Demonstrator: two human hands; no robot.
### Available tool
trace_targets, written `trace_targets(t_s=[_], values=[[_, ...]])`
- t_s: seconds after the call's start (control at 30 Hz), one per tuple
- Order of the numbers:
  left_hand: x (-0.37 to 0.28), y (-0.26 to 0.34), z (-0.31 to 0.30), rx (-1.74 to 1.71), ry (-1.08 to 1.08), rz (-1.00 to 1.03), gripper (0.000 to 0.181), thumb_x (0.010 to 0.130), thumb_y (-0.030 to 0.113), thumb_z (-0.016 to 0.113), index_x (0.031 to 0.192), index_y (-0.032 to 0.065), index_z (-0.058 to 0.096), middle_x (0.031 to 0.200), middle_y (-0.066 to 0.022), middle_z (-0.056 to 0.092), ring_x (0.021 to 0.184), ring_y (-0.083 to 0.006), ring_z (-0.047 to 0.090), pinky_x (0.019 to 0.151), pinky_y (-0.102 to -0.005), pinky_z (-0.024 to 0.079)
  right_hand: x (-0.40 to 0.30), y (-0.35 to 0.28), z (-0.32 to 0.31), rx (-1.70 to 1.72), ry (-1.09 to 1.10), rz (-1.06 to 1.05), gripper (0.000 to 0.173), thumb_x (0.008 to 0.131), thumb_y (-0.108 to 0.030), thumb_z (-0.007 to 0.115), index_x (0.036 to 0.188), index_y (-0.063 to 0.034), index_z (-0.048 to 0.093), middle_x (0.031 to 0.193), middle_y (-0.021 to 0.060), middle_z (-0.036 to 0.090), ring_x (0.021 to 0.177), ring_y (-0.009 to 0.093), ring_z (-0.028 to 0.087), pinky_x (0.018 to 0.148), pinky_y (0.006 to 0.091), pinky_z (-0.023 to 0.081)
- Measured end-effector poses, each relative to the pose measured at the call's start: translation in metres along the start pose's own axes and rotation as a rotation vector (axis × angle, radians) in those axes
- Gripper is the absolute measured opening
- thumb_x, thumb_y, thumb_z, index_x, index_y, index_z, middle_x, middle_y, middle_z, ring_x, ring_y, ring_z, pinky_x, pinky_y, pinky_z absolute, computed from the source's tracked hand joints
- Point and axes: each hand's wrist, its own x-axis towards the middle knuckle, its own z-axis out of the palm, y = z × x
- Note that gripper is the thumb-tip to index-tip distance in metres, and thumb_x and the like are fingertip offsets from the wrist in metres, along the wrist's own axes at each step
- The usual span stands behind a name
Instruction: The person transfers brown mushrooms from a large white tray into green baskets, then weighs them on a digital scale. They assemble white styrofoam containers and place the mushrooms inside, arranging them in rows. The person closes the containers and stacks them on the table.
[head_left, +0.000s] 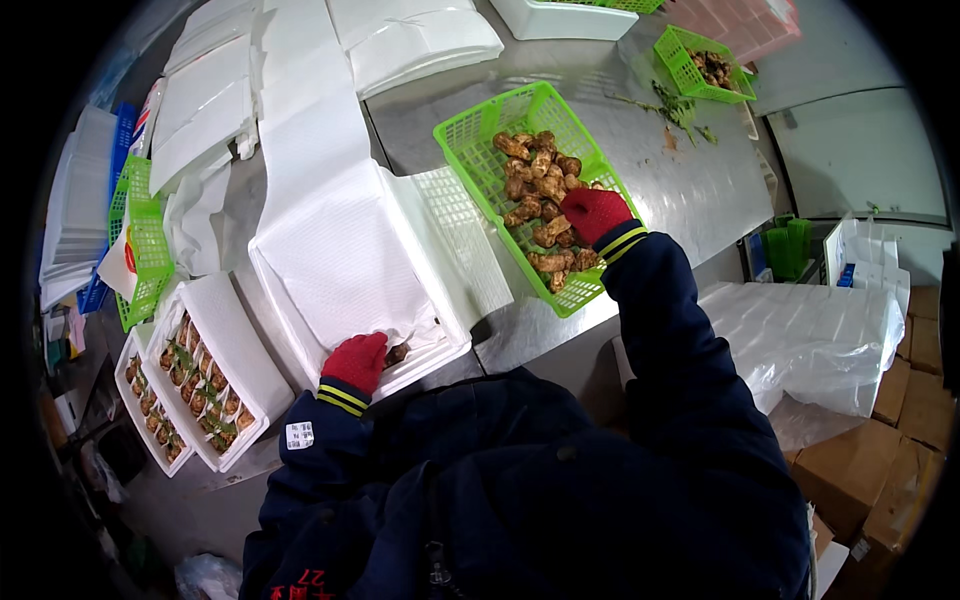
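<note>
My right hand, in a red glove, reaches into a green plastic basket and touches the pile of thick-stemmed brown mushrooms. Its fingertips are hidden, so a grip on one cannot be made out. Also gloved in red, my left hand rests at the near end of a white foam box. White paper lines this box and runs out over its far side. Beside the left fingers, a brown mushroom lies in the near end. Whether those fingers hold anything is not visible.
Two foam boxes of mushrooms with green sprigs, one larger and one narrower, stand at the left. White paper stacks lie at the back. Another green basket and leafy scraps are at the far right. Cardboard boxes stand below.
</note>
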Motion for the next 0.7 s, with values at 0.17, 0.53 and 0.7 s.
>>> trace_targets(t_s=[0.17, 0.53, 0.7], values=[[-0.002, 0.005, -0.005, -0.003, -0.008, -0.035, 0.019, 0.084, 0.019, 0.054, 0.095, 0.005, 0.061, 0.082, -0.0148, 0.061, 0.08, -0.0325, 0.058, 0.069, -0.0417, 0.047, -0.023, -0.011, 0.041, -0.46, -0.377, -0.123, 0.033, 0.068, -0.031, 0.061, 0.092, -0.0091, 0.066, 0.09, 0.0162, 0.063, 0.088, 0.034, 0.06, 0.074, 0.0446, 0.049], [-0.012, -0.008, 0.003, 0.025, 0.227, -0.046, 0.018, 0.085, 0.018, 0.055, 0.098, 0.0073, 0.061, 0.086, -0.0126, 0.063, 0.082, -0.0311, 0.059, 0.07, -0.0409, 0.048, -0.033, -0.041, 0.01, -0.374, -0.218, -0.231, 0.029, 0.064, -0.026, 0.068, 0.085, -0.0052, 0.065, 0.085, 0.0163, 0.061, 0.084, 0.035, 0.058, 0.073, 0.0416, 0.048], [-0.008, -0.012, -0.029, 0.029, 0.527, -0.092, 0.018, 0.085, 0.013, 0.055, 0.102, 0.011, 0.059, 0.087, -0.0115, 0.062, 0.077, -0.031, 0.06, 0.063, -0.0389, 0.049, -0.032, -0.17, 0.011, 0.196, 0.042, -0.591, 0.031, 0.066, -0.014, 0.069, 0.094, -0.0022, 0.061, 0.091, 0.0134, 0.06, 0.088, 0.034, 0.056, 0.074, 0.0404, 0.046]])
